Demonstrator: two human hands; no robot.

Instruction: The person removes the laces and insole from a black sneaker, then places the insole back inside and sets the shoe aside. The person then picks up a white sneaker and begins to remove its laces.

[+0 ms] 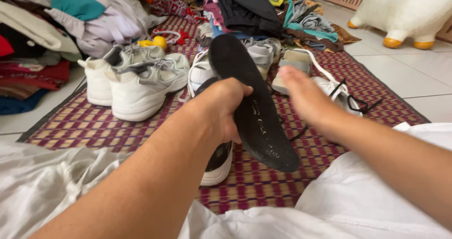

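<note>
Insole point(256, 112) — middle behind left hand point(221, 108)

Both forearms are bare (no sleeves, watch or rings visible), with loose, creased white fabric over the lap.

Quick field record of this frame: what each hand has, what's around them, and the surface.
left hand: grips black insole, raised over the mat
right hand: open, blurred, holds nothing, nearest the white laces
under insole: a shoe, partly hidden
left of hands: white sneakers
surface: woven mat
behind: clothes pile
</note>
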